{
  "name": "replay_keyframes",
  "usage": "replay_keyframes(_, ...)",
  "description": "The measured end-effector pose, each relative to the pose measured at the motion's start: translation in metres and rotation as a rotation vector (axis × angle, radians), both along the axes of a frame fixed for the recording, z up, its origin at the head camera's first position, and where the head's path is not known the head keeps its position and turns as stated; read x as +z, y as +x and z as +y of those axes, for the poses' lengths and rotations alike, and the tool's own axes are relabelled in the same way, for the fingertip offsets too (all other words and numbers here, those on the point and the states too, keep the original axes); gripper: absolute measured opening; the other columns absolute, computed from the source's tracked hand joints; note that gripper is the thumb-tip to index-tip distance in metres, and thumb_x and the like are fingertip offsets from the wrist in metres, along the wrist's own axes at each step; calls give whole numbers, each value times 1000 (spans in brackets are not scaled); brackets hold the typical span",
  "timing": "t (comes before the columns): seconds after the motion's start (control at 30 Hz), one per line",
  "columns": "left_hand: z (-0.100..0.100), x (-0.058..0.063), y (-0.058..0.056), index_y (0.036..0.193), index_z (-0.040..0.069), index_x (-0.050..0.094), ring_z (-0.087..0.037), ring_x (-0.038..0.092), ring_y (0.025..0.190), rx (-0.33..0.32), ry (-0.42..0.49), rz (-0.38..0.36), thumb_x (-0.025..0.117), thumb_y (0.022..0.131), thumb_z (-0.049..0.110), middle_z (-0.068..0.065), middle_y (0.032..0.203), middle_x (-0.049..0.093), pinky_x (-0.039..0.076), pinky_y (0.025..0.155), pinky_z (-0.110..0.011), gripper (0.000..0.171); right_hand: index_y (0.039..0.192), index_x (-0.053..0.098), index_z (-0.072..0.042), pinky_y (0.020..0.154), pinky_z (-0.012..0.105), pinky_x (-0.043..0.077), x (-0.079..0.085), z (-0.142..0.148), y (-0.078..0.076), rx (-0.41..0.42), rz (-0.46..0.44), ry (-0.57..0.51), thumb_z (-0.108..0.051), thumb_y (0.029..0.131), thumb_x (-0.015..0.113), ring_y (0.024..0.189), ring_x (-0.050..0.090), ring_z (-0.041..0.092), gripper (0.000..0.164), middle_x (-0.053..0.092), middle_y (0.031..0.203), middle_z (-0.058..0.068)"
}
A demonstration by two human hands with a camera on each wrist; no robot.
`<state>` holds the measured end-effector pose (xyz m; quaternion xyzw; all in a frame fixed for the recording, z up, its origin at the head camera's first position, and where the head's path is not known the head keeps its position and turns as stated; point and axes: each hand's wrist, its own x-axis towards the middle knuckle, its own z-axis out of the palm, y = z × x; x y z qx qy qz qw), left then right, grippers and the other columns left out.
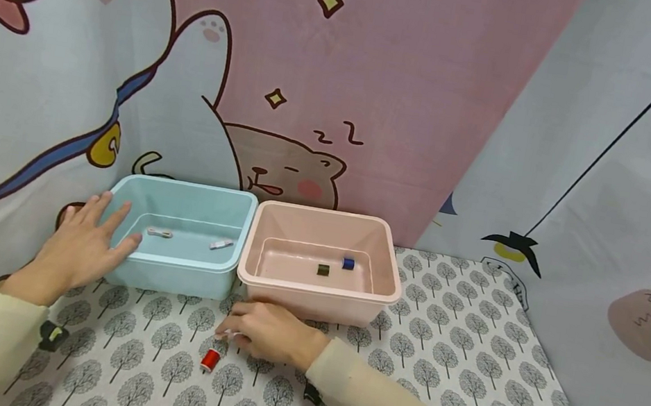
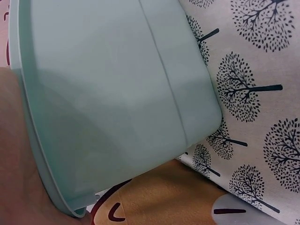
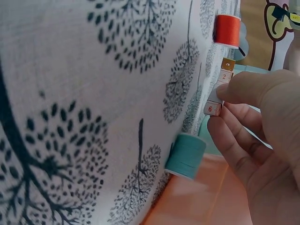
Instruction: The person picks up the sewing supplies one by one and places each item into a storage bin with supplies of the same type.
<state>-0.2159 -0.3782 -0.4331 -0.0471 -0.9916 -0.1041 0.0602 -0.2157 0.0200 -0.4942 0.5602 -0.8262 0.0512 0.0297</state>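
My right hand (image 1: 274, 332) pinches a folded tape measure (image 3: 219, 89) between thumb and fingers, low over the cloth in front of the pink bin (image 1: 317, 298). A red thread spool (image 1: 210, 360) stands just in front of that hand. In the right wrist view a teal thread spool (image 3: 186, 156) is close to the fingers; the hand hides it in the head view. My left hand (image 1: 84, 251) rests with spread fingers on the left end of the light blue bin (image 1: 176, 275). Inside that bin lie two small whitish items, a left one (image 1: 159, 233) and a right one (image 1: 221, 244).
The pink bin holds an olive thread spool (image 1: 323, 270) and a blue thread spool (image 1: 349, 263). Both bins stand side by side against a cartoon-printed backdrop (image 1: 391, 100). A tree-patterned cloth (image 1: 435, 360) covers the table.
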Motion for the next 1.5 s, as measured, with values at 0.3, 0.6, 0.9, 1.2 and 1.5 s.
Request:
replay_keyframes(0.3,0,0,0,182,-6,27,-71,10,174,-3,3,4,37,121,65,-45,188,8,9,137,-91,94,143,83,-28,112,11,56,12,2,3,10,93,-18,-25,108,86,117,76,-1,35,84,131,-13)
replay_keyframes(0.6,1,2,-2,181,-10,23,-72,11,173,-10,4,5,38,121,65,-46,187,8,10,136,-92,97,144,83,-24,110,9,57,23,3,7,19,85,-45,-22,109,85,114,77,2,35,82,124,-9)
replay_keyframes(0.9,-1,7,-1,180,-15,15,-73,9,173,-22,40,-28,40,121,68,-47,187,5,7,137,-90,105,143,84,-20,103,4,57,41,3,14,42,122,-96,-18,110,82,112,76,3,33,81,123,-7)
replay_keyframes(1.2,-3,10,2,178,-18,13,-74,13,170,-23,-6,-37,36,120,71,-48,186,6,9,136,-90,109,143,84,-19,97,2,57,60,4,18,44,139,-101,-15,109,82,109,76,2,35,80,123,-6)
replay_keyframes(1.5,-1,7,2,177,-20,12,-76,18,167,-1,11,-2,37,120,70,-52,183,10,17,134,-90,110,146,83,-20,85,-1,52,76,5,20,63,152,-135,-13,109,80,95,68,-1,38,78,115,-7)
